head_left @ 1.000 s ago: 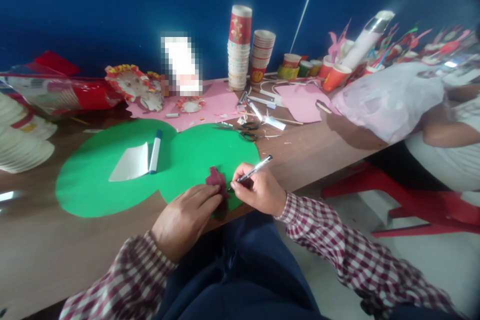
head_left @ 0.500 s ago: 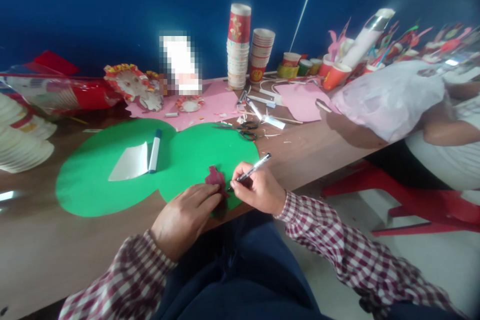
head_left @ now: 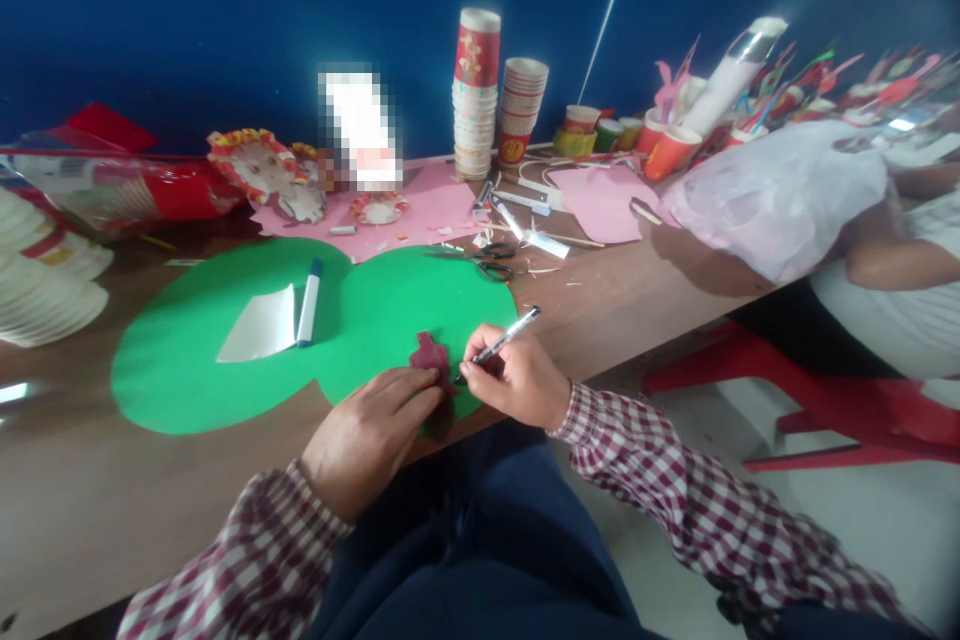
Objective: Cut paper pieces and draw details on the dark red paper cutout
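Note:
My right hand (head_left: 521, 380) is closed in a writing grip around a pen (head_left: 511, 332) with a clear barrel. The pen's tip points down at the edge of a small dark red cut-out shape (head_left: 428, 353). My left hand (head_left: 379, 420) lies flat over the lower part of that shape, its fingers stretched out and pressing it down. Beneath both is green paper (head_left: 382, 305) with two rounded lobes, near the front edge of the table. My left fingers cover part of the cut-out, so its full outline is hidden.
A marker (head_left: 309, 305) and a white paper piece (head_left: 259, 325) lie on the green paper. Scissors (head_left: 495, 262) rest at its far edge. Behind stand paper cup stacks (head_left: 476, 100). A plastic bag (head_left: 780, 195) and a person's arm (head_left: 900, 260) are at right.

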`<state>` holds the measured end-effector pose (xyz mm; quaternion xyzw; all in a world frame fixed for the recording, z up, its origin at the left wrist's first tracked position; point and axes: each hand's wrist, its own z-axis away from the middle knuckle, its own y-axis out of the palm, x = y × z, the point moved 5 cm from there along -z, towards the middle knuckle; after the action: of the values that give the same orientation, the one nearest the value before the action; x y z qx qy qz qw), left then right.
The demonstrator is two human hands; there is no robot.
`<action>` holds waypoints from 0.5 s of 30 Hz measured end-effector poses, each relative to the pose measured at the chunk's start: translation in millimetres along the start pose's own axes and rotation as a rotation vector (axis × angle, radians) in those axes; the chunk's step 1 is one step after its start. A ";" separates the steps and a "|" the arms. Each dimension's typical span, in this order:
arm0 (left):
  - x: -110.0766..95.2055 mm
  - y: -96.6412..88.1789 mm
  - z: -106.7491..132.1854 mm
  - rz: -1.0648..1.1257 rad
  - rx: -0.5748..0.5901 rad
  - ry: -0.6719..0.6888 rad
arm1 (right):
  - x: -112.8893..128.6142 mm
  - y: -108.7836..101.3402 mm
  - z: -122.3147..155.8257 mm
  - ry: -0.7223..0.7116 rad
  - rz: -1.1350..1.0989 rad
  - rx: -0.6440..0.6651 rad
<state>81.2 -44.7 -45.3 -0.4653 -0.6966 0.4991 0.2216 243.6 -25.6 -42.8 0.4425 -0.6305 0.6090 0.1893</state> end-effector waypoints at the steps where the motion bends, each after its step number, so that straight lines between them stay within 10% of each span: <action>1: 0.1 0.0 0.0 -0.001 0.001 -0.003 | -0.1 -0.1 0.0 0.001 0.001 0.000; 15: 0.0 0.0 -1.0 0.000 0.010 0.007 | 0.6 -0.9 -0.6 0.007 0.010 0.008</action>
<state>82.0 -44.2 -44.9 -0.4658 -0.6935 0.5009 0.2262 243.9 -25.1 -41.6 0.4380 -0.6295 0.6141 0.1864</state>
